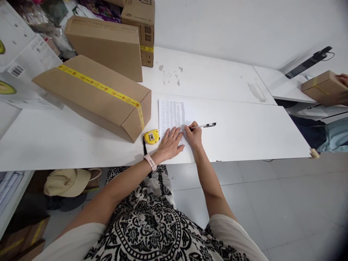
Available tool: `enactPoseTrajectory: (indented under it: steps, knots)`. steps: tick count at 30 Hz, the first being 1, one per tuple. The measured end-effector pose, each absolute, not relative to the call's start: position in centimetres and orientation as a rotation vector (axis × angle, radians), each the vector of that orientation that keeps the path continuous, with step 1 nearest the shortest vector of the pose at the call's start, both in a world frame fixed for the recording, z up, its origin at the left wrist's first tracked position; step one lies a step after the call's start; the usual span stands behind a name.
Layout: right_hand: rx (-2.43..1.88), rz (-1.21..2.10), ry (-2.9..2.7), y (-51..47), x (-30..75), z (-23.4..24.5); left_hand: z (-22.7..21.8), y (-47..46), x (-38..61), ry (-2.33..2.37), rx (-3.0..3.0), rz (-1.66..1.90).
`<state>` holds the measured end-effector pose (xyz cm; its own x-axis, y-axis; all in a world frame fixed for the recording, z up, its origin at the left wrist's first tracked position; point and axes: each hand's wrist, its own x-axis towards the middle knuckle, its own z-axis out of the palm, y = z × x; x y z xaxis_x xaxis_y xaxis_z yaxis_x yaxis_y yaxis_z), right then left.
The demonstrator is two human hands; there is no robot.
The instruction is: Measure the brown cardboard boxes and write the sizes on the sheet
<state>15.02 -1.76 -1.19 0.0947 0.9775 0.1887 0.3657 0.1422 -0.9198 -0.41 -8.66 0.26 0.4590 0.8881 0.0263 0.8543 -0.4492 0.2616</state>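
A printed sheet of paper lies on the white table in front of me. My left hand lies flat on its lower part, fingers stretched out, a pale wristband on the wrist. My right hand is closed on a pen whose tip touches the sheet's right edge. A yellow tape measure sits just left of my left hand, beside a long cardboard box sealed with yellow tape.
Two more cardboard boxes stand at the back left, with white cartons further left. At the far right another person's hand touches a small box. A beige cap lies under the table.
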Motion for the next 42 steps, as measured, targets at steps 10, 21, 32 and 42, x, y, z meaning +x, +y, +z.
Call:
enactPoseTrajectory:
  steps: [10,21,32,42]
  knots:
    - [-1.397,0.807,-1.383,-1.87,14.9,-0.94,0.13,-8.66,-0.42,1.528,2.514,0.235]
    - [-1.412,0.809,-1.393,-1.93,14.84,-0.59,0.1,-8.67,-0.44,1.515,2.513,0.236]
    - [-1.422,0.791,-1.382,-1.81,14.92,-0.78,-0.14,-8.59,-0.43,1.519,2.499,0.241]
    - [-1.439,0.787,-1.39,-1.77,14.91,-0.74,0.03,-8.64,-0.46,1.521,2.479,0.251]
